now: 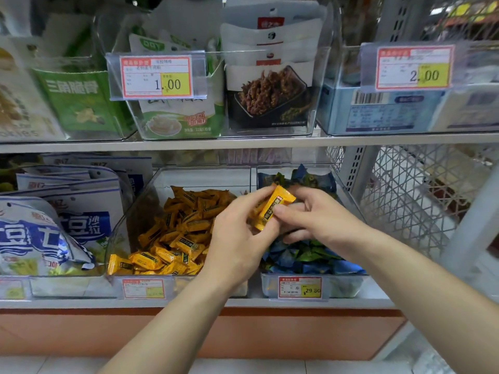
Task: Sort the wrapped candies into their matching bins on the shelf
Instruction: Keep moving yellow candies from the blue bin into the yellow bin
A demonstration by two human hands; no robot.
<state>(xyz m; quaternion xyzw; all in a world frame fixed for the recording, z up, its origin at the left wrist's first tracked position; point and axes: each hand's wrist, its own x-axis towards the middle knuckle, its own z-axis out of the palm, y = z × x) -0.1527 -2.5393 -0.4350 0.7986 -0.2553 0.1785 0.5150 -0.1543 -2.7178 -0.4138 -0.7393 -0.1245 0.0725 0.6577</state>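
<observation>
An orange wrapped candy [272,207] is pinched between both my hands above the divider of two clear bins on the lower shelf. My left hand [237,238] grips its lower end, and my right hand [316,217] holds its upper side with thumb and fingers. The left bin [127,220] holds a heap of orange candies [175,238]. The right bin [348,286] holds blue and green wrapped candies [305,257]. Whether my right hand hides more candies in its palm is unclear.
Blue-and-white snack bags [54,220] fill the space left of the bins. The upper shelf carries clear bins of snack packets [267,93] with price tags [156,76]. A white wire mesh panel [413,195] and a shelf upright stand to the right.
</observation>
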